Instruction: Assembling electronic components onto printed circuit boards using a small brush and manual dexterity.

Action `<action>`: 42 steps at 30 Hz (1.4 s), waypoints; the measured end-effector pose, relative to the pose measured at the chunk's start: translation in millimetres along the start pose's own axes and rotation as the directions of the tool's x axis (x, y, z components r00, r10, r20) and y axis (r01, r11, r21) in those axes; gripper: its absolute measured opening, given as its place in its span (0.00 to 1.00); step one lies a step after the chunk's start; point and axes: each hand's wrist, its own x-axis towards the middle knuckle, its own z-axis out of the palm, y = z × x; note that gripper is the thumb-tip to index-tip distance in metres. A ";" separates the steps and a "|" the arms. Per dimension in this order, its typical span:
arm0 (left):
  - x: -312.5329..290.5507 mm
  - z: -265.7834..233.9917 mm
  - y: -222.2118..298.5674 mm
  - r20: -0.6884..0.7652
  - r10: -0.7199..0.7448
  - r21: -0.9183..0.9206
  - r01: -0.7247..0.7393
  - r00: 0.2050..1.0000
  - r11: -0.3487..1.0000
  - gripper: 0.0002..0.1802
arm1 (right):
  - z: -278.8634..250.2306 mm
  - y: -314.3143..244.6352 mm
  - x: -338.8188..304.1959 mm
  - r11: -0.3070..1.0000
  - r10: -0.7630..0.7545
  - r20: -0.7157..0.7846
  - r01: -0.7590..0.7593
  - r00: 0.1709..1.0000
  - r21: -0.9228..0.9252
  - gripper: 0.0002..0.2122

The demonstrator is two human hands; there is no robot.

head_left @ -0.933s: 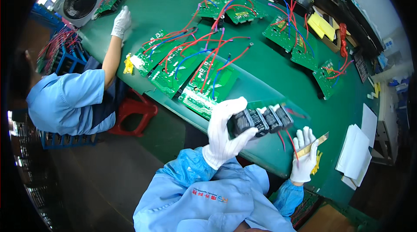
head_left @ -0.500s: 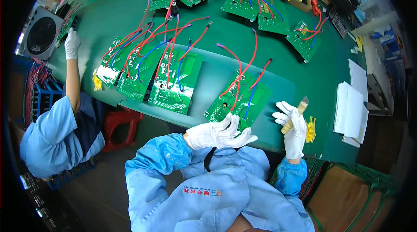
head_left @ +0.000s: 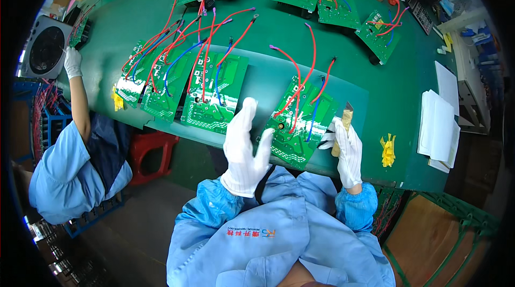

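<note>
A white-gloved left hand, empty, fingers raised and thumb spread, is at the left edge of a green circuit board; whether it touches cannot be told. The gloved right hand, by the board's right edge, grips a tan-handled knife, blade upward. The board lies near the front of the green table, with red and blue wires (two purple-tipped) attached. Three similar boards lie to its left.

Red and blue lettering, on light-blue work jacket
</note>
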 end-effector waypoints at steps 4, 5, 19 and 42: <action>19.1 8.8 29.3 0.147 0.036 -0.006 -0.035 0.988 0.999 0.47 | 2.2 7.7 -2.3 1.000 -0.019 -0.007 0.019 1.000 -0.008 0.20; 22.6 12.2 33.1 0.166 0.037 -0.047 -0.029 0.985 0.998 0.47 | 1.9 4.9 -2.8 1.000 -0.012 -0.007 0.012 1.000 0.002 0.21; 38.1 -9.1 10.1 0.399 -0.432 -0.586 0.588 0.809 0.558 0.39 | 4.3 -32.0 -13.9 0.975 0.118 0.046 -0.125 0.992 0.185 0.23; 21.6 32.0 32.1 0.194 0.001 0.162 -0.033 0.981 0.986 0.46 | 14.4 -44.2 19.8 0.827 -0.528 -0.112 0.480 0.842 -0.294 0.15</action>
